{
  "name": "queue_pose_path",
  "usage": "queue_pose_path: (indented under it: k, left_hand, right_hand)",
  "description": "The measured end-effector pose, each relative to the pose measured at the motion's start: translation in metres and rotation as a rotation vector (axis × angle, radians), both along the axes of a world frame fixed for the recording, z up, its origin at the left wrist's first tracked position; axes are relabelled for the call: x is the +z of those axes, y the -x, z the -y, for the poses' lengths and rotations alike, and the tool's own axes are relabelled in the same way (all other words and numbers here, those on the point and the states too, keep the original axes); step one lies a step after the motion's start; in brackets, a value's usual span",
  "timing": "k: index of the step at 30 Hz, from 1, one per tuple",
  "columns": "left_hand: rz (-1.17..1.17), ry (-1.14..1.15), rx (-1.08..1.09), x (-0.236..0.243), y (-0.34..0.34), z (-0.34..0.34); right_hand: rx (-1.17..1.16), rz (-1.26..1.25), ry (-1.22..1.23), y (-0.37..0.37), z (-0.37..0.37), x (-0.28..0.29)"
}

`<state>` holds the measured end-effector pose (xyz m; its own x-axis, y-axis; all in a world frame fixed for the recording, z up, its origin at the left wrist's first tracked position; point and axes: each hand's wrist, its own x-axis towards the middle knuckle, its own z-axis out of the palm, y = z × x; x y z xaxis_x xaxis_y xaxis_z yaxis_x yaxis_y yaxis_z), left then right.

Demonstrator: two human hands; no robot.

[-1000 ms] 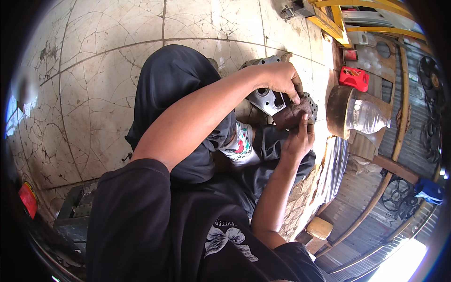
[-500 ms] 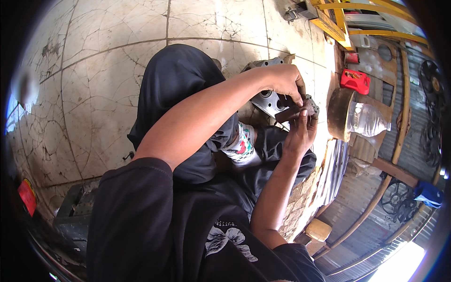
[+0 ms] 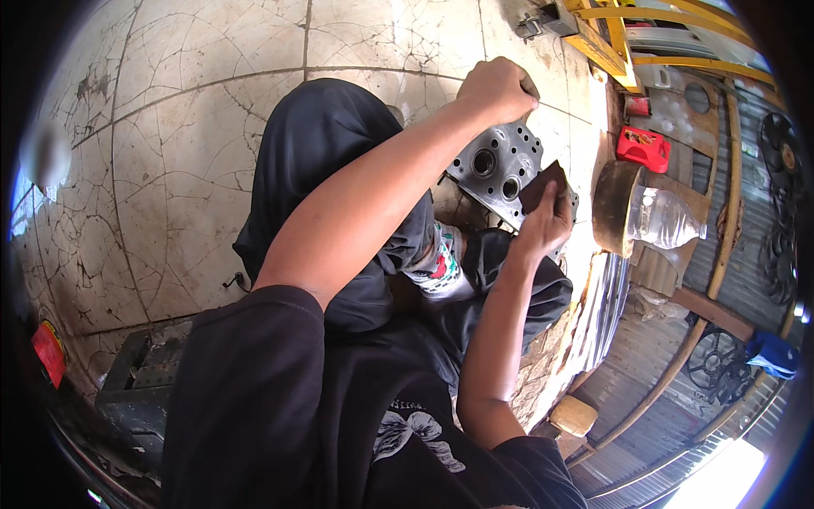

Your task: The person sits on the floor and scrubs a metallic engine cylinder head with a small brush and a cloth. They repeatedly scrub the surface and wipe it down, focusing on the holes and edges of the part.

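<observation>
My right hand (image 3: 547, 219) pinches a dark brown folded piece of sandpaper (image 3: 543, 182) between thumb and fingers. The sandpaper is over the near right part of a grey metal cylinder head (image 3: 498, 163), whose flat face has round openings and several small holes. My left hand (image 3: 498, 89) is closed above the far edge of the cylinder head, thumb and fingers pressed together. Whatever it may hold is hidden. The cylinder head lies by my bent legs, partly covered by my right hand and the sandpaper.
Cracked pale tiles (image 3: 203, 144) cover the floor. To the right stand a round wooden block (image 3: 612, 208), a clear plastic bottle (image 3: 666, 216) and a red container (image 3: 643, 148). A yellow metal frame (image 3: 606, 51) is at the far right, and a dark metal box (image 3: 140, 382) at the near left.
My left hand has let go of the sandpaper and moved away to the far edge of the cylinder head. The sandpaper stays in my right hand. More of the metal face shows.
</observation>
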<state>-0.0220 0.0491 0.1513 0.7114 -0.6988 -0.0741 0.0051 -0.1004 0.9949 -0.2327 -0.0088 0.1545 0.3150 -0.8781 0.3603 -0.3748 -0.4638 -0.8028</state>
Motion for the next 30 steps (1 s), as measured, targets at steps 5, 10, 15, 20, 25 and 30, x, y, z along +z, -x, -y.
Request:
queue_pose_path:
  k: [5, 10, 15, 20, 25, 30]
  left_hand:
    - [0.149, -0.425, -0.023, -0.002, -0.011, 0.003]
    - [0.065, -0.533, -0.148, -0.006, -0.016, -0.001]
    - [0.138, -0.437, -0.181, -0.006, -0.014, 0.004]
    - [0.063, -0.408, -0.218, -0.005, -0.017, 0.005]
    - [0.065, -0.439, -0.144, -0.005, -0.024, 0.003]
    - [0.087, -0.372, -0.187, 0.005, -0.018, -0.002]
  right_hand:
    - [0.015, -0.316, 0.324, -0.025, -0.001, -0.030]
    - [0.557, -0.793, 0.559, -0.024, -0.065, -0.059]
    - [0.679, -0.856, 0.461, -0.016, -0.038, -0.050]
    - [0.799, -0.864, 0.575, -0.036, -0.018, -0.054]
    - [0.807, -0.913, 0.451, -0.022, -0.031, -0.041]
    - [0.667, -0.808, 0.463, -0.042, -0.026, -0.049]
